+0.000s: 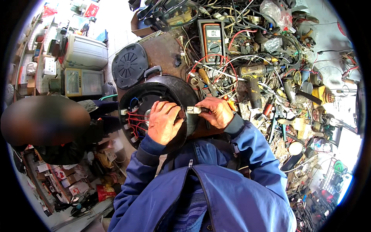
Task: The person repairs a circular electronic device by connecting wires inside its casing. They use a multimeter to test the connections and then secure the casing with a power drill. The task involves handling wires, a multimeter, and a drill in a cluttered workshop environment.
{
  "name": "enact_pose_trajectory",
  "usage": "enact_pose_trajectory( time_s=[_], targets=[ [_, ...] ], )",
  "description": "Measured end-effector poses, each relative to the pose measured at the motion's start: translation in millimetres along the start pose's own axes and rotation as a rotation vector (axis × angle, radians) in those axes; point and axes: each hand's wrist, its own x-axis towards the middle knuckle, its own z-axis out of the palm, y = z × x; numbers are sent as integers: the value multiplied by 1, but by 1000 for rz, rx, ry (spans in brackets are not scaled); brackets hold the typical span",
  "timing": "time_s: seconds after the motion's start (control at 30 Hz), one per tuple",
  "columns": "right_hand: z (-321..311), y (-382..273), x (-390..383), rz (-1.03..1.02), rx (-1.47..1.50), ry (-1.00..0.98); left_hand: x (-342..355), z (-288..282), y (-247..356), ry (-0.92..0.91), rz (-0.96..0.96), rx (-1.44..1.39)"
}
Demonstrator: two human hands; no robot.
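Note:
A round black appliance housing (184, 92) stands open in front of me, with red and blue wires (135, 118) and white connectors inside. My left hand (164, 120) has its fingers curled over the housing's right rim, beside a small brown piece at the fingertips. My right hand (218, 114) pinches a small whitish connector-like part (193, 110) with a darker end, just right of the rim. A grey-black round lid (128, 65) lies behind the housing at the left. A multimeter (211, 41) with red leads sits beyond my right hand.
A cluttered bench of cables, a yellow-black cordless drill (253, 89), screwdrivers and a paintbrush (290, 123) fills the right. A person (65, 127), partly blurred, is close at my left. Behind them are shelves (36, 58), appliances (85, 52) and boxes; a cardboard box (139, 25) is at the back.

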Motion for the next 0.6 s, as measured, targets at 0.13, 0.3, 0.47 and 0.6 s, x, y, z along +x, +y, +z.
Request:
enact_pose_trajectory(
  time_s=[0.13,0.3,0.47,0.6],
  targets=[
    [0,-3,10,-89,-64,-36,-1,1,-2,-3,-9,2],
    [-2,-4,17,-179,-150,-120,1,2,-2,10,7,-3],
    [-6,-4,27,-291,-193,-182,1,6,-3,23,41,17],
    [-7,1,36,-353,-221,-219,8,12,-5,41,82,9]
  ],
)
